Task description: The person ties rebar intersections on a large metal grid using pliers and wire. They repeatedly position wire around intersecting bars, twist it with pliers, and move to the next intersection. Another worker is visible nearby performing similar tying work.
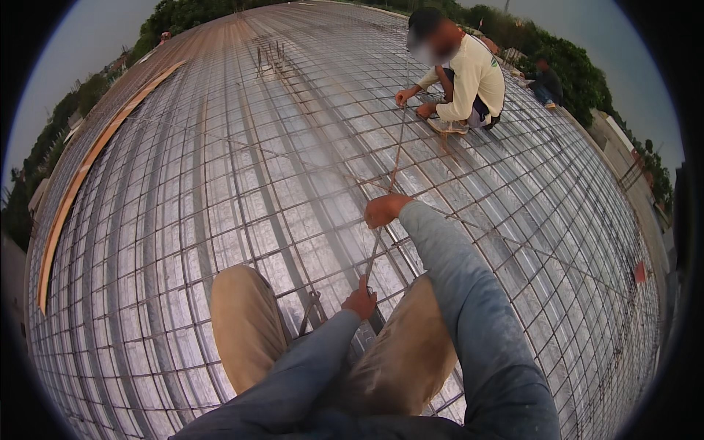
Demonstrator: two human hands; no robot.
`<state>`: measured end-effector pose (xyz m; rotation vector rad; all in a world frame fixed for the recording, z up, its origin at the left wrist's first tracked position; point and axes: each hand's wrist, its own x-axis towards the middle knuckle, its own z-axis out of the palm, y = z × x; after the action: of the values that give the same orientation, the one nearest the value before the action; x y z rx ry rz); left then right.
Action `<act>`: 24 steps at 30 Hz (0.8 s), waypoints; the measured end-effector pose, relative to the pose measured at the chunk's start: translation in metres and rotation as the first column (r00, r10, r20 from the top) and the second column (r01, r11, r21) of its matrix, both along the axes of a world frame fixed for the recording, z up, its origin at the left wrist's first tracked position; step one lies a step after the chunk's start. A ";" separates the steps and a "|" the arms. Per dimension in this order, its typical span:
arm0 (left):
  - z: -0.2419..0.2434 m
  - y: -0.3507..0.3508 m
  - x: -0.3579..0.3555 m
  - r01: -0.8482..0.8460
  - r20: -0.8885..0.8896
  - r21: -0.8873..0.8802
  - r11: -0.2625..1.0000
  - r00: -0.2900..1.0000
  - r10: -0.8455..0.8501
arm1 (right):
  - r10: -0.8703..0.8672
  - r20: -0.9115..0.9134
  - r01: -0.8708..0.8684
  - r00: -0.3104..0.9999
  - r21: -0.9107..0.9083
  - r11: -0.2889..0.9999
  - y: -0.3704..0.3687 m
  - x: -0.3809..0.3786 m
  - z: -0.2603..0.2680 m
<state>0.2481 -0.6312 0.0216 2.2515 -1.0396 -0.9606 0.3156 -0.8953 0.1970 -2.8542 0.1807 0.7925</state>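
Observation:
Between my knees, my left hand (pixel 361 300) is closed on the near end of a thin steel rod (pixel 376 250) that runs diagonally away from me. Farther along the same rod, my right hand (pixel 387 210) is closed around it, bent at the wrist. The rod continues past my right hand toward a co-worker's hands. Beneath lies a grid of steel reinforcing bars (pixel 269 220) over corrugated metal decking (pixel 330 242). A pair of pincers (pixel 313 308), its handles partly hidden, is by my left forearm, near my left knee.
A co-worker (pixel 473 82) in a pale long-sleeved top squats ahead at the right. Another person (pixel 544 85) is at the deck's right edge. A long wooden board (pixel 104 137) lies at left. Upright bar ends (pixel 270 58) stick up farther ahead.

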 end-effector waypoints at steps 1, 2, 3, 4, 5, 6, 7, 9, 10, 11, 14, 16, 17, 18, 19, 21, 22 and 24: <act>0.002 -0.001 -0.003 0.005 -0.003 -0.004 1.000 1.000 -0.005 | -0.001 -0.003 0.001 1.000 -0.005 1.000 0.000 -0.004 0.002; 0.004 -0.003 -0.005 0.009 -0.005 -0.009 1.000 1.000 -0.009 | -0.002 -0.006 0.002 1.000 -0.009 1.000 -0.001 -0.008 0.004; 0.005 -0.004 -0.004 0.013 -0.011 -0.010 1.000 1.000 -0.013 | -0.008 -0.019 0.008 1.000 -0.015 1.000 0.000 -0.008 0.007; 0.005 -0.004 -0.003 0.016 -0.017 -0.012 1.000 1.000 -0.016 | -0.014 -0.032 0.014 0.999 -0.022 1.000 0.002 -0.007 0.010; 0.005 -0.004 -0.003 0.019 -0.023 -0.013 1.000 1.000 -0.019 | -0.020 -0.045 0.019 0.999 -0.027 0.999 0.004 -0.007 0.012; 0.004 -0.004 -0.002 0.017 -0.020 -0.006 1.000 1.000 -0.017 | -0.027 -0.040 0.026 0.999 -0.027 0.999 0.006 -0.007 0.014; 0.004 -0.003 -0.001 0.014 -0.017 0.002 1.000 1.000 -0.014 | -0.030 -0.035 0.029 0.999 -0.027 0.999 0.009 -0.006 0.014; 0.001 0.000 0.002 0.010 -0.019 0.000 1.000 1.000 -0.010 | -0.034 -0.024 0.033 0.999 -0.027 0.999 0.014 -0.003 0.014; -0.001 0.002 0.005 0.009 -0.024 -0.009 1.000 1.000 -0.009 | -0.019 -0.019 0.019 1.000 -0.012 1.000 0.016 0.000 0.015; -0.003 0.005 0.008 0.007 -0.028 -0.017 1.000 1.000 -0.007 | -0.003 -0.012 0.003 1.000 0.004 1.000 0.017 0.003 0.015; 0.008 -0.007 -0.002 0.021 -0.039 -0.006 1.000 0.999 -0.021 | -0.014 0.016 0.014 1.000 -0.040 0.999 -0.010 -0.004 0.006; 0.009 -0.011 -0.006 0.027 -0.044 -0.011 1.000 0.999 -0.028 | -0.096 0.012 0.097 0.995 -0.075 0.992 -0.029 -0.008 0.008; 0.008 -0.008 -0.006 0.026 -0.042 -0.008 1.000 0.999 -0.026 | -0.158 0.067 0.166 0.985 -0.142 0.976 -0.033 -0.013 0.009; 0.006 -0.006 -0.004 0.019 -0.043 -0.020 1.000 0.999 -0.020 | -0.211 0.130 0.234 0.969 -0.206 0.950 -0.037 -0.016 0.013; 0.002 0.000 0.002 0.008 -0.039 -0.025 1.000 0.999 -0.009 | -0.254 0.201 0.301 0.946 -0.254 0.919 -0.034 -0.015 0.017; -0.007 0.017 0.015 -0.009 -0.033 -0.025 1.000 0.999 0.008 | -0.435 0.372 0.514 0.820 -0.142 0.846 -0.017 -0.018 0.016; -0.005 0.012 0.012 0.000 -0.046 -0.057 0.998 0.999 -0.003 | -0.515 0.449 0.615 0.730 -0.103 0.782 -0.028 -0.027 0.019; 0.013 -0.017 -0.008 0.037 -0.086 -0.142 0.989 0.995 -0.050 | -0.316 0.279 0.395 0.907 -0.302 0.868 -0.073 -0.052 0.023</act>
<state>0.2397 -0.6482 0.0342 2.0612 -1.0859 -0.9654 0.2640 -0.9687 0.2201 -3.0574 0.8771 0.3926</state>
